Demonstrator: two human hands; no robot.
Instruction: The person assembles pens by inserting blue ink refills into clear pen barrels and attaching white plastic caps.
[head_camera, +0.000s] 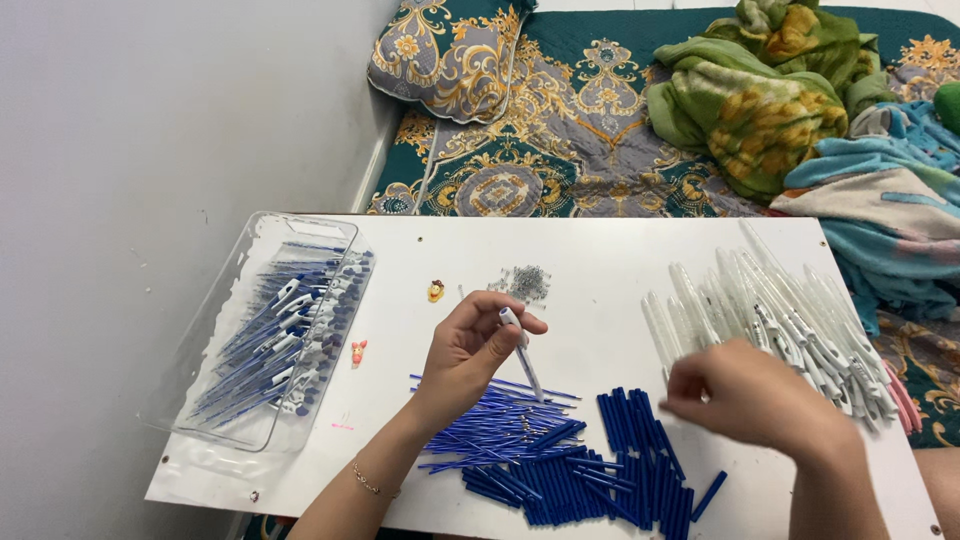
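My left hand (468, 352) is over the middle of a white board (600, 262) and pinches a partly built pen (522, 352), clear barrel with a blue refill pointing down. Below it lie thin blue refills (490, 420) and a pile of dark blue grip tubes (610, 470). My right hand (752, 395), blurred, is curled at the near edge of a heap of clear pen barrels (770, 310); what it holds I cannot see.
A clear plastic tray (262, 330) at the left holds several finished blue pens. Small metal springs (528, 282) and two tiny figurines (436, 291) lie on the board. A patterned bedspread, a cushion (450, 55) and rumpled blankets (770, 100) are behind; a grey wall is left.
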